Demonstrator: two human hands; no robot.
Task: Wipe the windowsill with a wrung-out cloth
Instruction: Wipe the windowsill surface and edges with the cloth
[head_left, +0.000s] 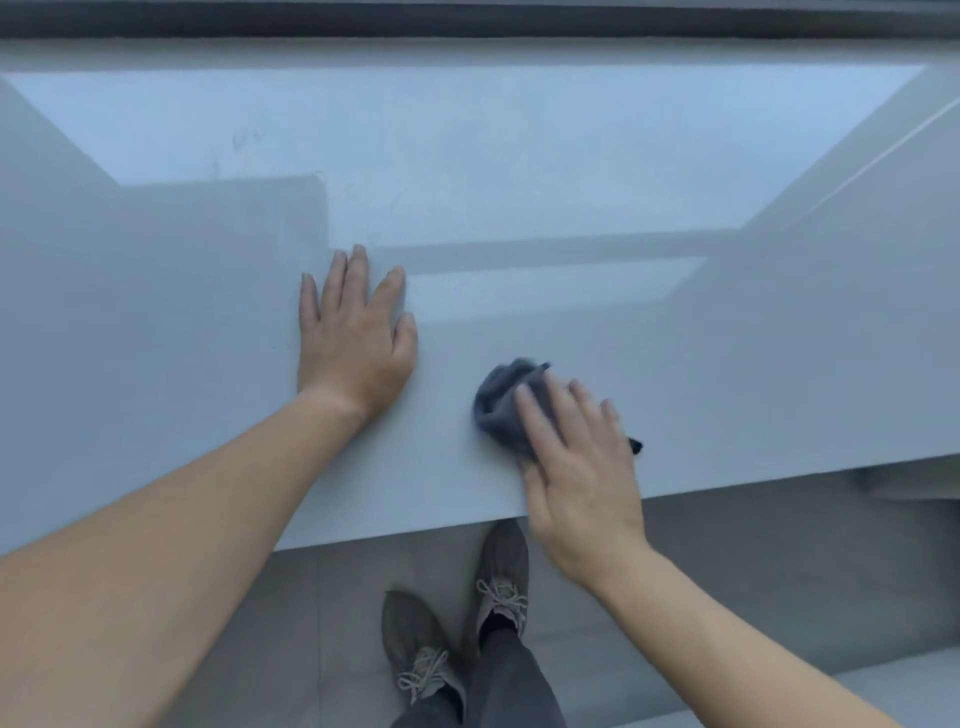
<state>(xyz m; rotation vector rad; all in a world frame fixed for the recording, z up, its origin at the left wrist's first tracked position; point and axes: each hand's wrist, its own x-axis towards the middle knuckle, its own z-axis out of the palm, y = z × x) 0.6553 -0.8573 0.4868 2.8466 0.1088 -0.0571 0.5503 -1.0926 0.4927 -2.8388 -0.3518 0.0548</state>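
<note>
Nearest, grey shoes (503, 577) on the floor (779, 571). Above them, right hand (576, 467), blurred, fingers straight, pressing a bunched grey cloth (501, 400) onto the windowsill (519, 156) close to its front edge. Left hand (353, 343) beside, open, palm down, bracing. Risk of dragging the cloth off that edge or into the braced hand. Beyond, wide sill for longer strokes, up to the dark window frame (467, 21)

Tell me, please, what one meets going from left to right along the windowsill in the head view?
On the windowsill: left hand resting flat → bunched grey cloth → right hand pressing on the cloth.
</note>
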